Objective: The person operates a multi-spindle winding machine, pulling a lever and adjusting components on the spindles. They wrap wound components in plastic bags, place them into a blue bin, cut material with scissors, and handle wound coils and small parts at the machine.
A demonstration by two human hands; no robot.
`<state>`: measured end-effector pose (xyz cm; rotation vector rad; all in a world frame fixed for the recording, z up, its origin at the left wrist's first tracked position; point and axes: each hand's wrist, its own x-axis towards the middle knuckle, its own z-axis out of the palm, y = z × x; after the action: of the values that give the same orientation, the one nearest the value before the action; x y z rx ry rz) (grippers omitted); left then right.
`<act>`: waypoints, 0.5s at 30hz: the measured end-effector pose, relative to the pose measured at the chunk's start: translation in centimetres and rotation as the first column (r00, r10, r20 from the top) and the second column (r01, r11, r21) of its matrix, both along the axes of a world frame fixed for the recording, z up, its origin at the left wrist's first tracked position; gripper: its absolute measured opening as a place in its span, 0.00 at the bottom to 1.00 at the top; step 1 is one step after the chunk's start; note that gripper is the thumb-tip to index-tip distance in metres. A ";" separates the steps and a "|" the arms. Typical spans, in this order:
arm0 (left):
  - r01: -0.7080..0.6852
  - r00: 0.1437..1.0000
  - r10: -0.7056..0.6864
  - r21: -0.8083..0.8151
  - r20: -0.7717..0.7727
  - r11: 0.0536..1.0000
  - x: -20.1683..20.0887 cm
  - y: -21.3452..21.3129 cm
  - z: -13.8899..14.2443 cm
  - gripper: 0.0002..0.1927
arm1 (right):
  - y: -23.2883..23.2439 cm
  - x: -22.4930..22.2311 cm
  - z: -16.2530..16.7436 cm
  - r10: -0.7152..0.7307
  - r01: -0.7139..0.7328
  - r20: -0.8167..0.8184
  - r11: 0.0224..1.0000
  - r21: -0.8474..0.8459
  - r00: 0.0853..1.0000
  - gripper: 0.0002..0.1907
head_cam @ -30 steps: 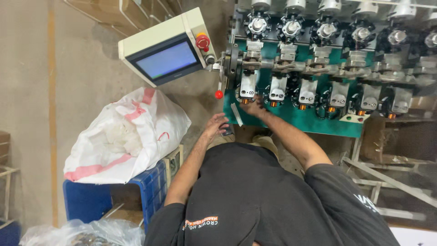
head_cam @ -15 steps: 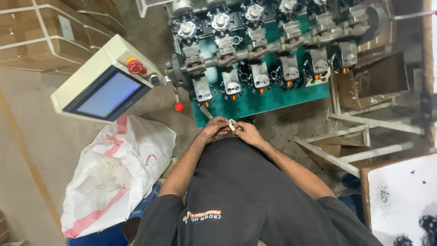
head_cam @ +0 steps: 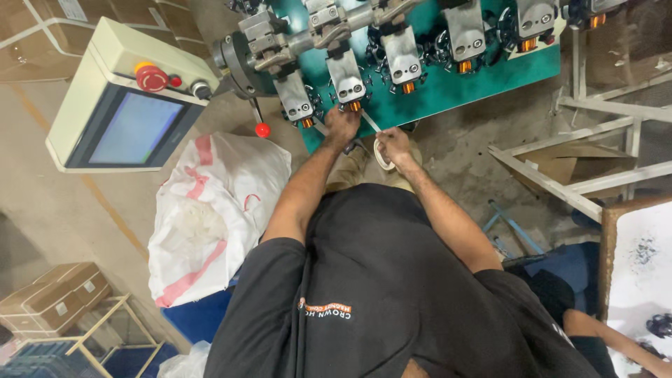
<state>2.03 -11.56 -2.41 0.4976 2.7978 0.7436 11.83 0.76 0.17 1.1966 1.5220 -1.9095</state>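
Left hand (head_cam: 341,126): fingers closed on tape end, pressed at winding station (head_cam: 350,82), 12 o'clock.
Right hand (head_cam: 394,142): fingers gripped around tape roll (head_cam: 381,154), just below machine (head_cam: 448,77).
Tape strip (head_cam: 369,123): stretched between hands.
Progress: taping underway; not cut.

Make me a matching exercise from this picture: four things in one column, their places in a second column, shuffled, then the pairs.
1. roll of white tape
2. left hand
3. control panel
4. white sack

A. on the floor, left of the person
B. top left, screen lit
C. in the right hand
D. up at a copper coil on the green machine

Pairs: 1-C, 2-D, 3-B, 4-A
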 end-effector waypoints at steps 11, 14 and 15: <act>-0.167 0.946 0.211 0.187 -0.246 0.968 0.1 -0.8 -0.1 0.41 | 0.5 -0.1 -0.4 -0.330 0.364 0.160 0.784 -0.503 0.930 0.06; -0.372 0.918 0.392 0.211 -0.059 0.904 -0.1 -0.5 -0.4 0.40 | 0.8 0.5 -0.9 -0.323 0.374 0.270 0.912 -0.167 0.907 0.09; -0.446 0.893 0.448 0.202 0.040 0.872 -0.1 -0.4 -0.5 0.38 | 0.9 0.9 -1.1 -0.250 0.265 0.174 0.962 -0.067 0.952 0.09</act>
<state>1.94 -12.01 -2.91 -0.1375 2.8861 1.1321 12.76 1.67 -0.97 1.5338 1.2310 -1.9598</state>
